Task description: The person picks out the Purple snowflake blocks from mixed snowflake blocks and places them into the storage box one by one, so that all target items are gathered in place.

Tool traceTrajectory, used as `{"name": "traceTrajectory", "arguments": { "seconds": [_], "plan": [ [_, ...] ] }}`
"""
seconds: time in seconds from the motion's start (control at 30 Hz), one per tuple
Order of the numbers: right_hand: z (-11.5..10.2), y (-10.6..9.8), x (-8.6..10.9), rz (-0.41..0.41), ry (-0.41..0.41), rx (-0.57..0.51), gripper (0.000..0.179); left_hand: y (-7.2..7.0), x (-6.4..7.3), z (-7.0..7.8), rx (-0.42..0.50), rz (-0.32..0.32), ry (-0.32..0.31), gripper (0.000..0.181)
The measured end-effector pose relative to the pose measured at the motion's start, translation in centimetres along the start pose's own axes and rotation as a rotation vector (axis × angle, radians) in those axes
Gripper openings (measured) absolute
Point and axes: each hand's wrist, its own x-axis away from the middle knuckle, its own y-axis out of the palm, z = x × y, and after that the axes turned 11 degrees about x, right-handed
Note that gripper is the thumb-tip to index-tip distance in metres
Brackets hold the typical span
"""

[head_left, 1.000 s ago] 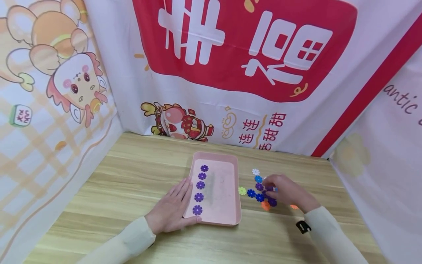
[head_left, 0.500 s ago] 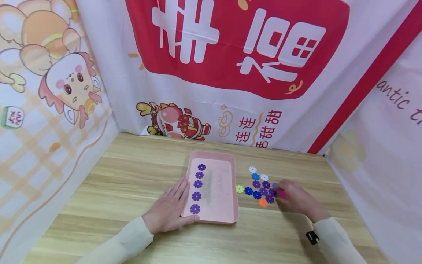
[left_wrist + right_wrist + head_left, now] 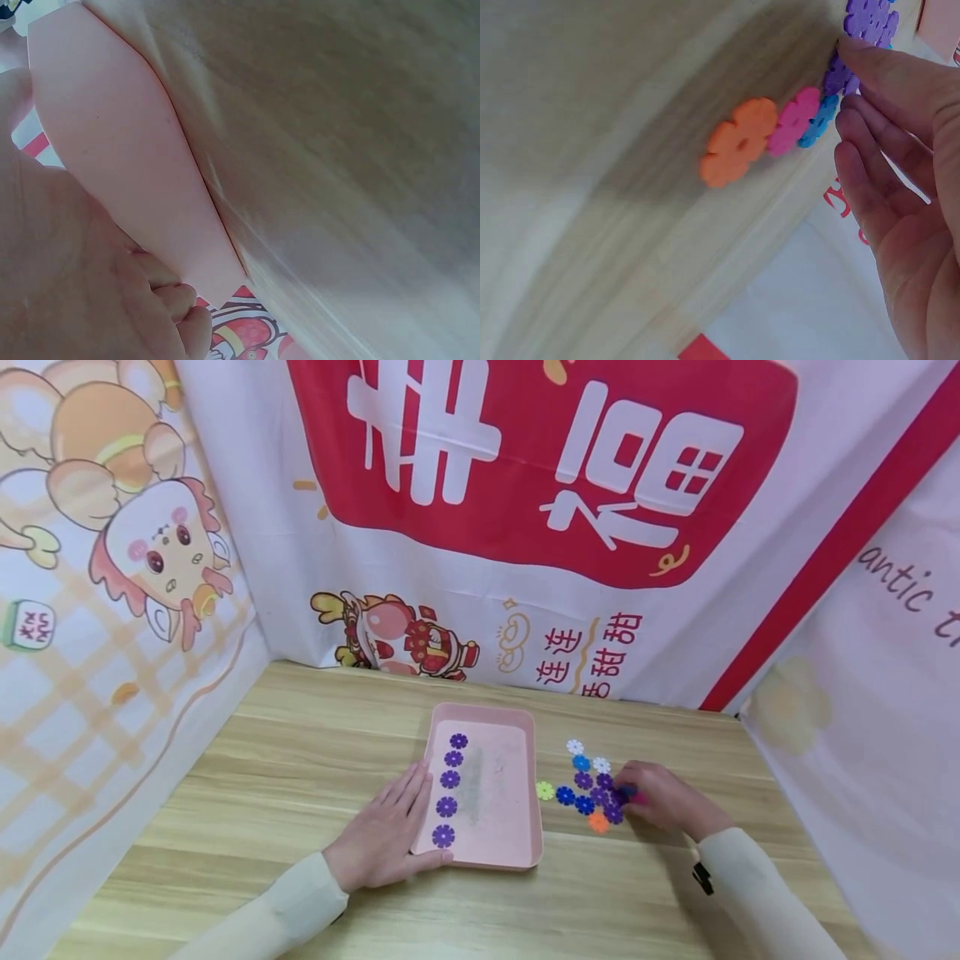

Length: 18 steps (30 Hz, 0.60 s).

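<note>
My left hand (image 3: 381,839) rests against the left side of a pink tray (image 3: 498,835), its fingers along the rim and the thumb at the near corner. The tray's outer wall (image 3: 112,127) fills much of the left wrist view. Inside, several purple snowflake discs (image 3: 450,779) form a column along the left. To the tray's right, my right hand (image 3: 663,797) pinches a purple snowflake disc (image 3: 838,76) between thumb and fingertips, at the edge of a cluster of purple discs (image 3: 600,797).
Around the cluster lie blue discs (image 3: 566,795), an orange disc (image 3: 598,822), a yellow-green disc (image 3: 544,790) and white discs (image 3: 574,747). Another orange disc (image 3: 739,142) and a pink disc (image 3: 793,121) lie by my right hand. A printed cloth (image 3: 480,552) hangs behind the table.
My right hand first drew back rightward from the cluster, uncovering several discs, then moved slightly left again to a purple disc. The left hand and the column in the tray stay put.
</note>
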Motion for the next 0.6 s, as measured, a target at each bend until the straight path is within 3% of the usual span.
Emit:
{"name": "traceTrajectory", "arguments": {
  "seconds": [0.17,0.37,0.6],
  "plan": [
    [0.1,-0.6,-1.3,-0.088,0.008,-0.030,0.028,0.1,0.0,-0.1,-0.010,0.011,0.008,0.109],
    [0.3,-1.1,-2.1,-0.184,0.089,-0.059,0.027,0.2,-0.1,0.0,-0.010,0.020,0.013,0.108],
    [0.9,-1.1,-3.1,-0.251,0.157,-0.168,0.022,0.0,0.0,0.2,0.003,0.005,0.002,0.108]
  ]
}}
